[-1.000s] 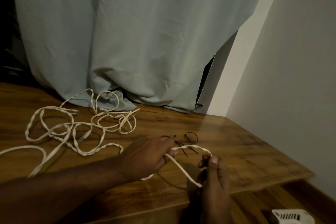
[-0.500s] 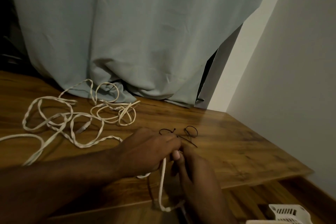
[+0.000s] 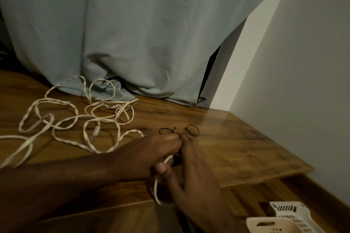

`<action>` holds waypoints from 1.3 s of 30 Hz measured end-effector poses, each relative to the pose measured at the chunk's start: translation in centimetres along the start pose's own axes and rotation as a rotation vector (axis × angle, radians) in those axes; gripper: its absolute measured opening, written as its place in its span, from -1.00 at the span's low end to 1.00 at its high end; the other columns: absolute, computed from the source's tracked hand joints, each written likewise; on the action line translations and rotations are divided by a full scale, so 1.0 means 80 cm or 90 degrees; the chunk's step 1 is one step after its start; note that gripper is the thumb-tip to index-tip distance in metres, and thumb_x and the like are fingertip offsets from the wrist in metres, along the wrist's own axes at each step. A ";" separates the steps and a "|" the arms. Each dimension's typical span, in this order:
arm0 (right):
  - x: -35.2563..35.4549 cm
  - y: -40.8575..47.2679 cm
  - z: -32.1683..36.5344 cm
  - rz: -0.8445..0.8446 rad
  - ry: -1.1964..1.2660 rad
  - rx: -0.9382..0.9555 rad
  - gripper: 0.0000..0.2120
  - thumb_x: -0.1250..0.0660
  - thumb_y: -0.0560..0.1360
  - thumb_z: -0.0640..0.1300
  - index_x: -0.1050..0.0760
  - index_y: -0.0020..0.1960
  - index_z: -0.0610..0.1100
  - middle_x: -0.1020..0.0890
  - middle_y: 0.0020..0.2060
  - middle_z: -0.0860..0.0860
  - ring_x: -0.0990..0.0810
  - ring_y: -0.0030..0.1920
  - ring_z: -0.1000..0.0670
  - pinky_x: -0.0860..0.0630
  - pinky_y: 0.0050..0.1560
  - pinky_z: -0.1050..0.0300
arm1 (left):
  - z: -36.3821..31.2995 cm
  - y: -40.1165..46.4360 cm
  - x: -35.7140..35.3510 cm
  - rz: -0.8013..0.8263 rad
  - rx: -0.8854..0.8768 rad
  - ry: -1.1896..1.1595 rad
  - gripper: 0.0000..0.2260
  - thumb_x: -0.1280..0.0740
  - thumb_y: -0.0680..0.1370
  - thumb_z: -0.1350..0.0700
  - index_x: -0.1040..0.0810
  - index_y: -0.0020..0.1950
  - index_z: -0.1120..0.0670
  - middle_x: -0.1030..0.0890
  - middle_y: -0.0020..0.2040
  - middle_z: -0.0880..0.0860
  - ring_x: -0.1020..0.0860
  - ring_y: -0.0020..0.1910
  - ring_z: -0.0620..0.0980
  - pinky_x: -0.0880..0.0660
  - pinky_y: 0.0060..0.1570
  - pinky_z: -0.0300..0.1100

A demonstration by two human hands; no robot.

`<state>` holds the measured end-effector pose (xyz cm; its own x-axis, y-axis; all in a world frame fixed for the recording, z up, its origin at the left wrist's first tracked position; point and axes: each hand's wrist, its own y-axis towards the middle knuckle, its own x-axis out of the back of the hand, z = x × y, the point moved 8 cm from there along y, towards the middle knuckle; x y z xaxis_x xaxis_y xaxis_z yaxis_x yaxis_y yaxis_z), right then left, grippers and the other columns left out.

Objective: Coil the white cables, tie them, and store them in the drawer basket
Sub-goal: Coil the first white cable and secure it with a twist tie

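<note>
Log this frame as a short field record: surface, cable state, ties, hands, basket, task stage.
surface: wooden tabletop, curtain behind
cable: white cable lies loose and tangled at left; one end runs into the hands
ties: dark ties on the table just beyond the fingers
left hand: left hand grips the cable end
right hand: right hand at the same loop, grip on the cable hidden
basket: white basket at lower right, below the table edge
stage: coiling barely begun, nothing tied or stored

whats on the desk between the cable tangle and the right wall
Two small black wire ties on otherwise bare desktop, just beyond the hands, seen in the head view.
</note>
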<state>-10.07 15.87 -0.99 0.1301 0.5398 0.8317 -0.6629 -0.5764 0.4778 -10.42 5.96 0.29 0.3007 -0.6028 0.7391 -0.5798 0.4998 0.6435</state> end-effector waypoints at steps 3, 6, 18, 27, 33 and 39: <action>0.007 0.000 0.008 -0.001 0.004 0.017 0.09 -0.20 0.36 0.59 0.24 0.63 0.12 -0.05 0.55 0.37 -0.17 0.50 0.32 -0.20 0.46 0.32 | -0.008 -0.003 0.013 -0.077 -0.020 -0.036 -0.86 -0.32 0.63 0.12 -0.55 0.16 0.11 -0.55 0.06 -0.11 -0.56 -0.01 -0.17 -0.53 -0.06 -0.14; 0.020 0.003 0.012 -0.027 0.009 0.018 -0.07 -0.26 0.36 0.56 -0.08 0.57 0.17 -0.36 0.40 0.28 -0.43 0.32 0.22 -0.49 0.29 0.15 | -0.012 -0.006 0.028 -0.136 -0.020 -0.059 -0.84 -0.32 0.61 0.12 -0.55 0.17 0.08 -0.55 0.05 -0.12 -0.56 0.00 -0.18 -0.51 -0.04 -0.28; 0.032 0.011 -0.028 0.027 -0.058 -0.124 -0.88 -0.22 0.68 0.02 -0.53 0.12 0.13 -0.60 -0.13 0.15 -0.55 -0.16 0.18 -0.47 -0.18 0.24 | 0.006 -0.002 0.012 -0.088 0.044 0.034 -0.80 -0.38 0.60 0.15 -0.56 0.21 -0.03 -0.57 -0.04 -0.16 -0.54 -0.08 -0.23 -0.45 -0.11 -0.29; 0.052 -0.016 -0.136 -0.344 0.655 -0.441 -0.72 -0.13 0.71 -0.02 -0.55 0.09 -0.14 -0.42 -0.39 0.04 -0.30 -0.51 0.12 -0.20 -0.52 0.21 | 0.033 -0.003 -0.012 0.107 0.087 0.220 -0.60 -0.20 0.54 -0.39 -0.60 0.05 -0.12 -0.58 -0.16 -0.17 -0.53 -0.18 -0.23 -0.49 -0.11 -0.14; 0.018 -0.014 -0.134 -0.158 0.592 -0.444 -0.69 -0.10 0.68 -0.06 -0.60 0.07 -0.13 -0.47 -0.35 -0.02 -0.33 -0.46 0.06 -0.20 -0.45 0.18 | 0.052 -0.001 -0.007 0.098 0.166 0.327 -0.77 -0.31 0.60 -0.18 -0.47 0.16 -0.10 -0.50 0.12 -0.12 -0.56 0.01 -0.05 -0.33 -0.16 -0.14; 0.041 -0.013 -0.114 -0.136 0.055 -0.245 -0.48 0.07 0.61 0.24 -0.63 -0.08 0.09 -0.59 -0.24 0.18 -0.56 -0.21 0.16 -0.48 -0.17 0.11 | 0.049 0.001 -0.007 0.086 0.122 0.426 -0.83 -0.19 0.65 -0.08 -0.50 0.02 -0.02 -0.64 -0.04 -0.05 -0.61 -0.07 0.00 -0.25 -0.04 -0.10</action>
<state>-15.65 23.82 -1.36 0.2420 0.6806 0.6915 -0.8565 -0.1851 0.4819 -13.60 3.93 -0.83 0.5811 -0.0011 0.8138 -0.7499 0.3877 0.5360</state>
